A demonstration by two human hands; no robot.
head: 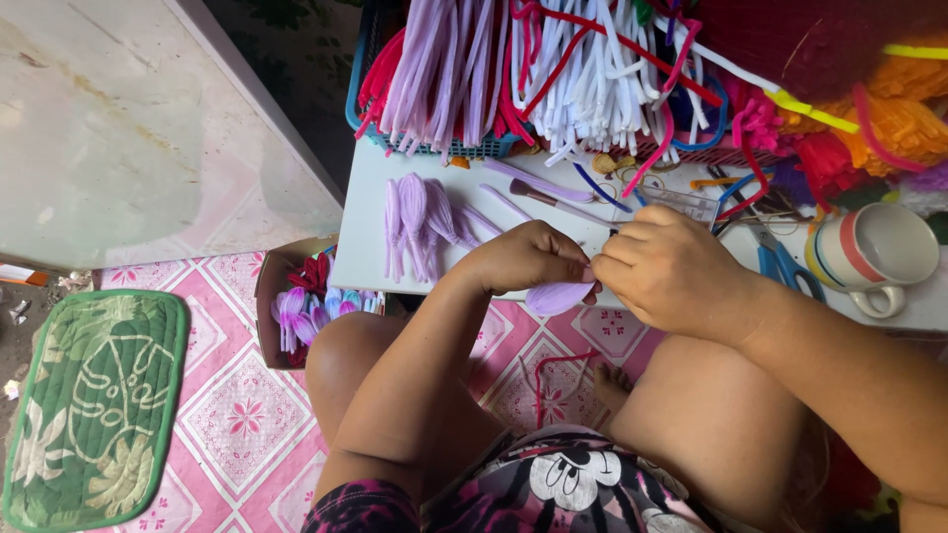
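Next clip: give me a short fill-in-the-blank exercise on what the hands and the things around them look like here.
1. Both hands, left hand and right hand, pinch a petal-shaped piece coloured ____.
2. The striped mug on the white table stands beside scissors with ____ handles.
3. On the floor lies a quilted mat with a ____ border.

Missing words: lilac; blue; green

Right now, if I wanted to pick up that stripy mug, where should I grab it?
Probably by the handle of the mug. It sticks out from the near side, toward the table's edge, so come from there. Blue scissors lie close on its left.
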